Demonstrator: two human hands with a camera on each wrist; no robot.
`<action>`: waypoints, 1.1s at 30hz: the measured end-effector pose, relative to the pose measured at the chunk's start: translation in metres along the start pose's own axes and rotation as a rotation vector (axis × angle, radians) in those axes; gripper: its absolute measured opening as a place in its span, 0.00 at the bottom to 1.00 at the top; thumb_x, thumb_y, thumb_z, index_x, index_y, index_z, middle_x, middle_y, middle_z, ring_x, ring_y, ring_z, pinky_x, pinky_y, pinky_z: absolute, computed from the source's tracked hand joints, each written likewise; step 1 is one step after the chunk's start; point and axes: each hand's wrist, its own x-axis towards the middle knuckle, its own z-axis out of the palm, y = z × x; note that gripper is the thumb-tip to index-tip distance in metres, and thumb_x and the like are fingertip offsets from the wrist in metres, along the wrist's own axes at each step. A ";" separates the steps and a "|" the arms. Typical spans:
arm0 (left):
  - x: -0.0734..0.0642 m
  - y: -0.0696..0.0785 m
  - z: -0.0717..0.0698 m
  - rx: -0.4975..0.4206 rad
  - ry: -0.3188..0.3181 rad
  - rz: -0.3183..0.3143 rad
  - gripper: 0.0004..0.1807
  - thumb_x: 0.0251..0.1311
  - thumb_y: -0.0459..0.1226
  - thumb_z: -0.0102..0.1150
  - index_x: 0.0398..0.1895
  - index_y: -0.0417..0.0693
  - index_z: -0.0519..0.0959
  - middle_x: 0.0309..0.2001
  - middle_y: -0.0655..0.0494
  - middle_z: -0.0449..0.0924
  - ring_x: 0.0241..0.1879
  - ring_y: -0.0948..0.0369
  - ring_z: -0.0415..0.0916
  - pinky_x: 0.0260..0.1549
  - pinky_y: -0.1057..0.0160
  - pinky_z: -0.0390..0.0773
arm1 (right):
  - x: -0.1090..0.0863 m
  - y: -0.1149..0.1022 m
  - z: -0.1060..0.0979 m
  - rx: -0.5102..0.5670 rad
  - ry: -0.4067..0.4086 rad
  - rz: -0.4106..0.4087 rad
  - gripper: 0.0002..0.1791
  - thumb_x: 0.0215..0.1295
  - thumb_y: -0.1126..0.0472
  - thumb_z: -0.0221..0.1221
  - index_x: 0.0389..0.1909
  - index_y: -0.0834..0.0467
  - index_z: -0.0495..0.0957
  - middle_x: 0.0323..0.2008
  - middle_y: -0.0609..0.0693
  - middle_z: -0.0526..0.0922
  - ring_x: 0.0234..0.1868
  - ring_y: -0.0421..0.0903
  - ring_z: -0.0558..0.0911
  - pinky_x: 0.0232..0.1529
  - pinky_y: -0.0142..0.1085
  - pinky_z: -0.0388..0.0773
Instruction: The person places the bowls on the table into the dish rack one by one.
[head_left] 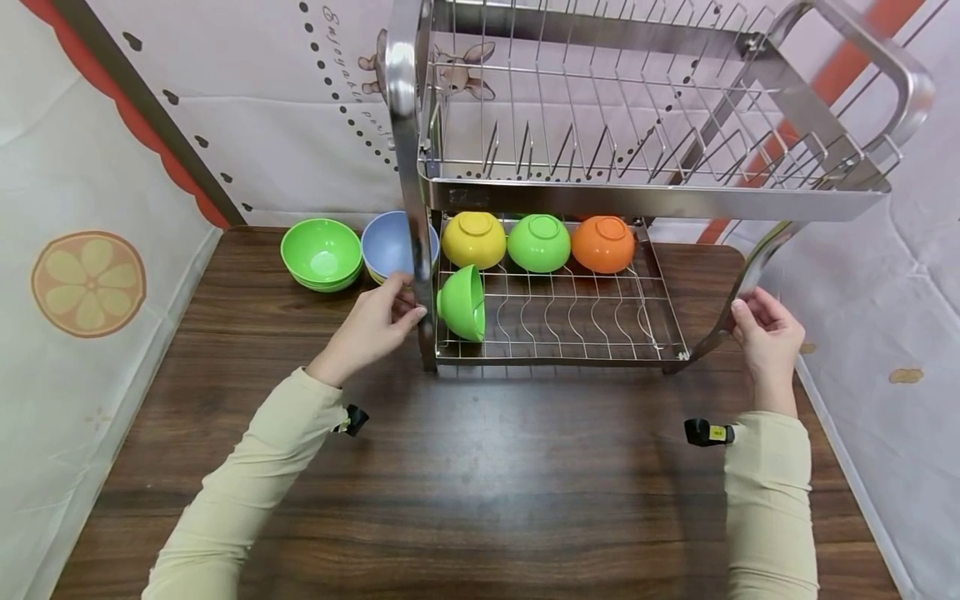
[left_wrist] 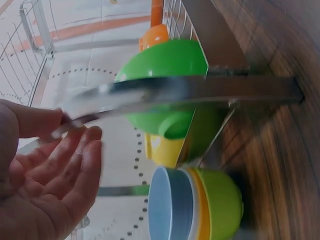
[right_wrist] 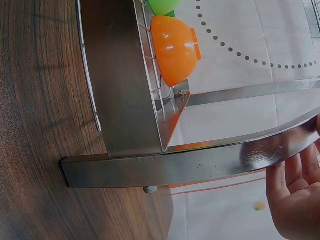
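Before the blue bowl (head_left: 388,242) stands the metal rack (head_left: 660,201).

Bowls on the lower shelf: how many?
4: a yellow bowl, a green bowl and an orange bowl upside down along the back; a tipped green bowl at front left. Nested ones would be hidden.

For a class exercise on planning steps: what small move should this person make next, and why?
Probably free the left hand from the rack and reach for the blue bowl just outside it. Both the left hand and the right hand hold the rack's uprights, the blue bowl tops a stack, and the front row of the lower shelf holds only one green bowl.
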 end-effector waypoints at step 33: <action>0.035 -0.100 -0.084 0.261 0.352 -0.410 0.26 0.60 0.37 0.47 0.58 0.30 0.64 0.58 0.32 0.61 0.59 0.39 0.58 0.58 0.44 0.57 | 0.002 -0.001 -0.001 -0.036 0.007 0.042 0.11 0.52 0.75 0.59 0.26 0.56 0.82 0.17 0.45 0.78 0.14 0.35 0.73 0.13 0.22 0.69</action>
